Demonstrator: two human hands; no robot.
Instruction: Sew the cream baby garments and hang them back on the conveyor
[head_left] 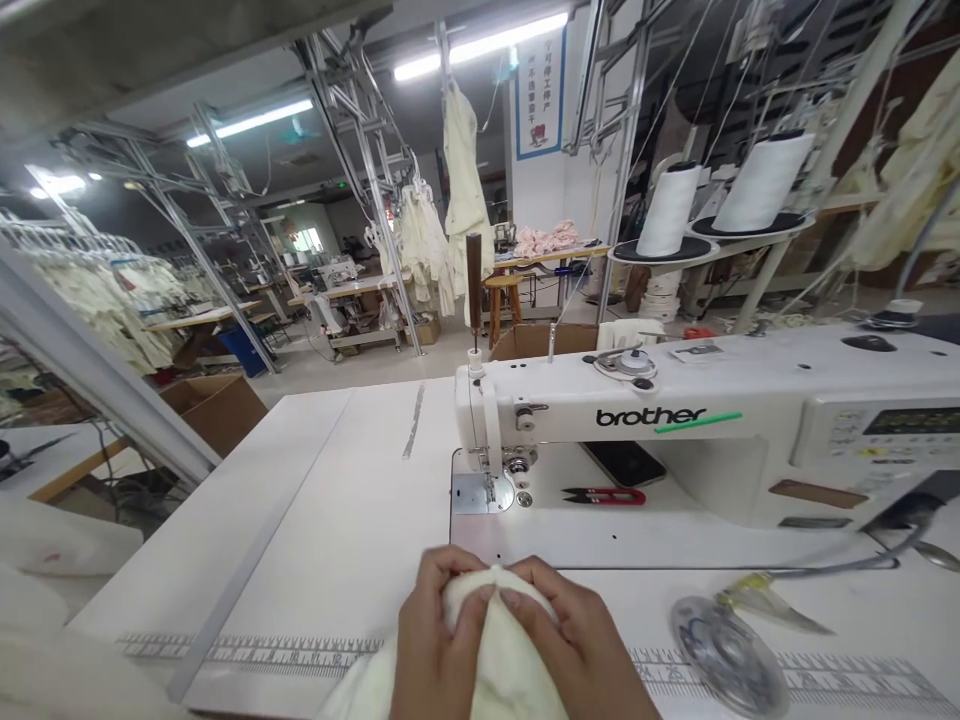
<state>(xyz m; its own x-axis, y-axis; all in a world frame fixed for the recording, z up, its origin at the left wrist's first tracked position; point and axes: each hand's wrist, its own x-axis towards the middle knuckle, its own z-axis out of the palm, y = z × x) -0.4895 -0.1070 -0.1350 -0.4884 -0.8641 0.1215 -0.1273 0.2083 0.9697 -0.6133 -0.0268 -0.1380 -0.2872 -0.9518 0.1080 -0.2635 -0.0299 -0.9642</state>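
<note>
Both of my hands grip a piece of cream fleece fabric (501,655) at the near edge of the white sewing table (330,500). My left hand (433,640) pinches its left side with bent fingers. My right hand (571,638) closes over its right side. The fabric bunches up between them. Just beyond stands a white Brother sewing machine (675,415), with its needle and presser foot (491,480) a short way ahead of my hands.
Red-handled thread snips (604,496) and a dark phone (624,463) lie under the machine arm. A clear round disc (724,655) and a yellowish clip (765,600) sit to the right. Two white thread cones (667,210) stand behind. Racks of cream garments (105,300) fill the workshop.
</note>
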